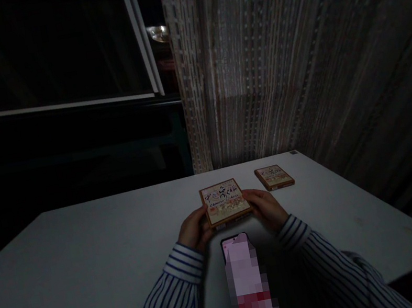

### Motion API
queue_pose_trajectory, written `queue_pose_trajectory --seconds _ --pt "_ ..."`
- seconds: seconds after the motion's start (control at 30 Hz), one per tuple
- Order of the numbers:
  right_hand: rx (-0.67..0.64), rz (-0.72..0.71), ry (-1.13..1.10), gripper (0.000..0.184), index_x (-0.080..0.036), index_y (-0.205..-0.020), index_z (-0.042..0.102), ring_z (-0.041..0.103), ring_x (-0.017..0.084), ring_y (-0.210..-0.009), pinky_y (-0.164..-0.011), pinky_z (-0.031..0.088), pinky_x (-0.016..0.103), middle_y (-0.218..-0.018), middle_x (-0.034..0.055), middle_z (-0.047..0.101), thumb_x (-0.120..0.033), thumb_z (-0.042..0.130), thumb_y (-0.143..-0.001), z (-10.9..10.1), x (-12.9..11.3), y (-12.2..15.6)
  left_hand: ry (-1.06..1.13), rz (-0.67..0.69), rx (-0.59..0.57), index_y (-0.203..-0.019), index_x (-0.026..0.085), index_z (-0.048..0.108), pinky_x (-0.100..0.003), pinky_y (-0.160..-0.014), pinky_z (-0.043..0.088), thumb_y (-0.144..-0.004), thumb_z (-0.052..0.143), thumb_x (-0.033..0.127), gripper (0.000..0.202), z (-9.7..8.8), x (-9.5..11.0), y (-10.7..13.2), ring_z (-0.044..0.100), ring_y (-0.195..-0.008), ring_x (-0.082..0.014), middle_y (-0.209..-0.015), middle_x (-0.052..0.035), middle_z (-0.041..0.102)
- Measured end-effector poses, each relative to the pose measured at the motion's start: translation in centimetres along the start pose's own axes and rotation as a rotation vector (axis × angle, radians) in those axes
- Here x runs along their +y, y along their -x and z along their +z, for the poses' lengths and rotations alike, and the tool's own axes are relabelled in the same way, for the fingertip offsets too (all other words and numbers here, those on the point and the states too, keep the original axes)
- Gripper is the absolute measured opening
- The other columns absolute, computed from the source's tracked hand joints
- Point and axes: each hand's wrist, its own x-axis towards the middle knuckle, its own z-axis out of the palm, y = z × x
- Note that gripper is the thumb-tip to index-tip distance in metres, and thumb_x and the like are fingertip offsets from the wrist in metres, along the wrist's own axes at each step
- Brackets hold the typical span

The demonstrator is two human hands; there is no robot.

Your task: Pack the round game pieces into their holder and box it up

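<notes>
Between my two hands is a flat, square Chinese chess box (226, 207), its printed lid facing up and tilted toward me. My left hand (194, 229) grips its left edge, and my right hand (266, 207) grips the right edge. Fingers on both sides curl under the box and are partly hidden. A second, similar box (274, 177) lies flat on the table, beyond and to the right of my right hand. Nearer to me, between my forearms, is a phone (241, 264) with a lit screen, mostly blurred out by large pixels.
The white table (89, 259) spreads out under my arms, with a small dark square mark (293, 152) at its far right corner. Behind it hangs a string curtain (253, 60). A dark, framed window or panel (36, 51) stands at the back left. The scene is dim.
</notes>
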Motion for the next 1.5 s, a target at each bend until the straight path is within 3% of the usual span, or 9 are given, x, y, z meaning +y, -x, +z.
queue_pose_trajectory --seconds 0.23,0.7,0.9,1.07,1.23,1.5 --pt "0.015 -0.021 0.007 0.022 -0.015 -0.076 0.066 0.065 0.019 -0.074 -0.074 0.049 0.032 -0.075 0.0042 0.071 -0.029 0.072 -0.060 -0.3 -0.5 0.5 -0.015 -0.012 -0.047 -0.102 0.007 0.057 -0.025 -0.052 0.056 -0.078 0.057 0.022 0.028 0.3 -0.2 0.0 0.068 -0.066 -0.0206 -0.082 -0.0140 0.069" --pt "0.037 -0.005 0.043 0.025 -0.015 -0.078 0.066 0.065 0.021 -0.076 -0.075 0.049 0.033 -0.076 0.0047 0.071 -0.028 0.073 -0.058 -0.4 -1.4 1.4 -0.094 -0.039 0.041 -0.098 0.010 0.056 -0.025 -0.045 0.054 -0.078 0.052 0.018 0.022 1.8 0.5 1.5 0.066 -0.057 -0.0181 -0.075 -0.0109 0.068" --pt "0.089 0.020 0.032 0.028 -0.014 -0.080 0.065 0.065 0.020 -0.073 -0.075 0.049 0.034 -0.073 0.0034 0.070 -0.025 0.074 -0.056 -1.4 -1.1 1.5 -0.130 -0.079 0.045 -0.095 0.010 0.058 -0.023 -0.042 0.052 -0.077 0.049 0.017 0.021 2.3 0.2 1.1 0.063 -0.050 -0.0156 -0.061 -0.0052 0.065" --pt "0.112 0.041 0.040 0.029 -0.014 -0.082 0.065 0.065 0.021 -0.074 -0.075 0.049 0.035 -0.075 0.0047 0.071 -0.024 0.074 -0.056 -2.2 -1.2 1.8 -0.143 -0.163 0.005 -0.089 0.008 0.060 -0.024 -0.044 0.052 -0.077 0.049 0.021 0.021 2.7 0.1 0.6 0.062 -0.046 -0.0160 -0.056 -0.0059 0.063" --pt "0.120 0.057 0.053 0.028 -0.013 -0.081 0.065 0.065 0.020 -0.074 -0.075 0.049 0.033 -0.075 0.0051 0.071 -0.022 0.073 -0.056 -2.7 -1.7 2.2 -0.181 -0.135 0.008 -0.081 0.011 0.060 -0.025 -0.043 0.051 -0.078 0.049 0.024 0.017 3.4 0.1 0.6 0.058 -0.039 -0.0144 -0.046 -0.0013 0.058" --pt "0.115 0.066 0.083 0.031 -0.014 -0.084 0.066 0.065 0.021 -0.076 -0.076 0.048 0.034 -0.078 0.0054 0.071 -0.024 0.074 -0.056 -3.8 -2.2 2.4 -0.218 -0.135 0.000 -0.076 0.012 0.060 -0.025 -0.043 0.051 -0.079 0.051 0.026 0.018 4.0 -0.1 0.0 0.059 -0.043 -0.0151 -0.052 -0.0027 0.060"
